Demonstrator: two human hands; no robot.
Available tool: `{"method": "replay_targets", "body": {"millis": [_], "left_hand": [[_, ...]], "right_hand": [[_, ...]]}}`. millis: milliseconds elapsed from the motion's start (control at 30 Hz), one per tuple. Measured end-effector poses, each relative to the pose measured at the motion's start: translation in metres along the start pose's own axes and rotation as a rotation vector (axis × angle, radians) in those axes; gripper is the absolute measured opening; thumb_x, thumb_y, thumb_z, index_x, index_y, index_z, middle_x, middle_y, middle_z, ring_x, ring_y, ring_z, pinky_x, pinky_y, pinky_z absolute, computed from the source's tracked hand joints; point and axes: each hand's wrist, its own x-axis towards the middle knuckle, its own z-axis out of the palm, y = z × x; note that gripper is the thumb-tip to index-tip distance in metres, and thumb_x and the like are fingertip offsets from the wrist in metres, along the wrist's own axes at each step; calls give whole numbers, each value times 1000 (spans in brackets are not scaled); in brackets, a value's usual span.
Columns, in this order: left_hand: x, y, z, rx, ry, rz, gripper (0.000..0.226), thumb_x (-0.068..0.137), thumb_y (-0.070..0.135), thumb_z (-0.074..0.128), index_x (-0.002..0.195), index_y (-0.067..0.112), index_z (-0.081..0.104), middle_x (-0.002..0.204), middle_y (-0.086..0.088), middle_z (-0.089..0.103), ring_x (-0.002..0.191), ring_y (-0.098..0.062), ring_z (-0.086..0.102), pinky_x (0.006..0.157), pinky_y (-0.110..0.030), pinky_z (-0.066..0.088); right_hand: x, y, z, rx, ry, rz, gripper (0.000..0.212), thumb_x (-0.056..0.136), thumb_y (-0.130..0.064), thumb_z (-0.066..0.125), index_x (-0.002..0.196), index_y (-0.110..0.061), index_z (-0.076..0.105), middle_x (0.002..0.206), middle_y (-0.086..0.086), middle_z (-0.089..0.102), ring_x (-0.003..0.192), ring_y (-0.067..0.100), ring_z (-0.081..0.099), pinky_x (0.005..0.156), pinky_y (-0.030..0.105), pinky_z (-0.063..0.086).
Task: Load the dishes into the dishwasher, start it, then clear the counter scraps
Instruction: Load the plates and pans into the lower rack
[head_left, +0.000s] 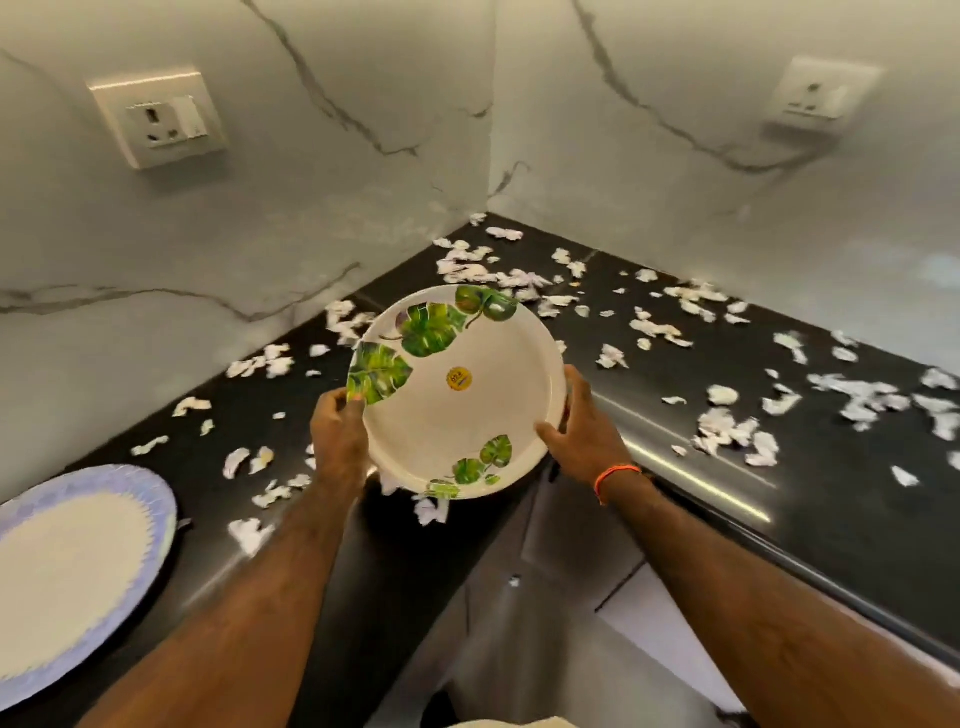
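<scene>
While both hands (340, 431) (582, 431) grip the leaf plate (457, 395), paper scraps (727, 431) litter the counter (831, 499) around it.

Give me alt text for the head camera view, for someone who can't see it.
Both hands, left hand and right hand, hold a leaf-patterned plate by its rim above a black counter strewn with white scraps. A blue-rimmed plate sits at left.

White veined marble walls (311, 218) meet at a corner — two sockets (158, 117).
</scene>
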Motion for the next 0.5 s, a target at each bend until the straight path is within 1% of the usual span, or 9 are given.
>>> {"method": "replay_targets", "body": {"millis": [100, 200, 233, 300, 333, 367, 400, 467, 500], "left_hand": [[-40, 6, 55, -59, -172, -18, 12, 99, 22, 62, 109, 16, 63, 102, -10, 70, 84, -19, 64, 81, -41, 57], [-83, 6, 106, -72, -378, 3, 17, 98, 25, 63, 111, 13, 64, 98, -7, 71, 83, -20, 67, 79, -43, 59], [-103, 7, 123, -71, -447, 14, 15, 99, 23, 62, 110, 12, 64, 96, -7, 72, 82, -20, 68, 77, -42, 59], [-139, 12, 153, -87, -572, 33, 6, 102, 17, 59, 102, 15, 64, 90, -3, 72, 77, -18, 67, 69, -34, 58], [-160, 13, 171, -85, -635, 33, 8, 103, 17, 58, 98, 18, 65, 87, -1, 73, 76, -18, 68, 66, -32, 57], [-182, 17, 185, -75, -693, 31, 9, 103, 20, 58, 97, 22, 66, 88, -1, 74, 78, -20, 69, 65, -31, 58], [-202, 15, 202, -72, -761, 26, 9, 102, 24, 60, 98, 24, 67, 91, -2, 75, 81, -22, 70, 68, -34, 60], [-238, 14, 228, -61, -876, 33, 7, 100, 29, 62, 101, 26, 69, 99, -5, 75, 90, -24, 71, 75, -38, 60], [-260, 14, 242, -50, -940, 31, 9, 100, 29, 63, 105, 23, 69, 100, -5, 74, 91, -22, 70, 75, -37, 60]], "right_hand": [[-33, 42, -52, -11, 142, 188, 80, 91, -38, 68, 154, -28, 21, 138, 7, 58, 115, 28, 61, 100, 47, 49], [-74, 81, -97, 70, 288, 310, 73, 91, -34, 68, 153, -24, 30, 137, 9, 59, 115, 29, 61, 101, 46, 49], [-92, 93, -113, 86, 346, 344, 71, 91, -32, 68, 152, -24, 33, 135, 8, 61, 113, 28, 62, 100, 46, 51], [-123, 117, -136, 87, 429, 395, 65, 90, -30, 68, 147, -24, 39, 132, 7, 61, 113, 28, 62, 99, 47, 52], [-143, 131, -148, 96, 469, 429, 62, 90, -29, 67, 146, -24, 41, 131, 6, 61, 113, 28, 62, 99, 48, 52], [-162, 141, -160, 113, 505, 468, 59, 90, -28, 67, 144, -23, 43, 130, 6, 61, 113, 27, 61, 99, 47, 52], [-182, 154, -171, 131, 554, 508, 54, 91, -27, 67, 141, -22, 45, 127, 6, 62, 111, 25, 61, 98, 45, 53], [-221, 175, -191, 145, 652, 590, 42, 90, -23, 66, 129, -19, 51, 118, 5, 65, 103, 24, 62, 90, 38, 52], [-244, 186, -202, 144, 710, 644, 36, 89, -22, 65, 123, -18, 53, 112, 5, 66, 100, 25, 63, 86, 34, 49]]}}
